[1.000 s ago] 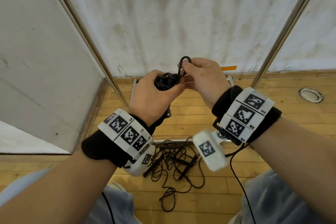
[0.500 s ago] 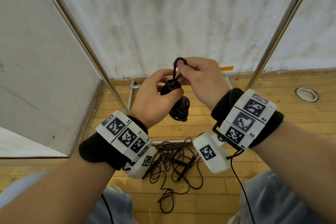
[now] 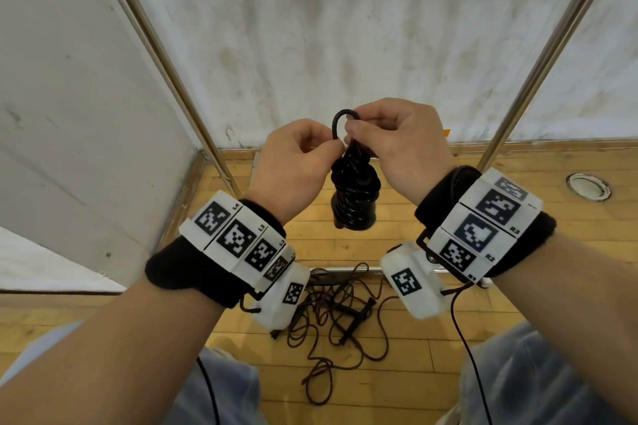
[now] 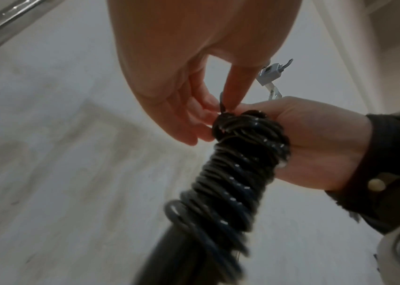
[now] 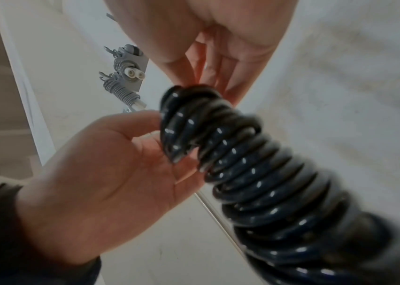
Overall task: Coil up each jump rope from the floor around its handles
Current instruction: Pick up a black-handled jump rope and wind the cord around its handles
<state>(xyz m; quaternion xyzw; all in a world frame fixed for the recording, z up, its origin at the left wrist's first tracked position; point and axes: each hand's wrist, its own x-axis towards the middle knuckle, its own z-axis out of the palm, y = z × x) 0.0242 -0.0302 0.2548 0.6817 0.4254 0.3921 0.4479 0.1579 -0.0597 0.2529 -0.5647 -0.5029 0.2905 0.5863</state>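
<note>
Head view shows two hands held up close together in front of a white wall. Between them hangs a black jump rope [image 3: 353,195], wound tight around its handles into a fat bundle that points down toward 6 o'clock. The left hand [image 3: 293,166] pinches the top of the bundle with thumb and finger. The right hand [image 3: 397,145] pinches a small loop of rope [image 3: 340,121] that sticks up at 12 o'clock from the bundle. So both hands are closed on the rope.

From the left wrist view, the coils [image 4: 233,185] look shiny and stacked one on another, and the right hand sits just behind the bundle at 3 o'clock. The fingertips [image 4: 233,92] of both hands meet at the top end. The right wrist view shows the same coils [image 5: 255,173] close up and a bit blurry.

Down on the wooden floor [image 3: 431,217], at 6 o'clock from the hands, more rope [image 3: 331,321] lies loose in a messy tangle. A round metal cap [image 3: 587,186] sits in the floor at 3 o'clock, well apart.
</note>
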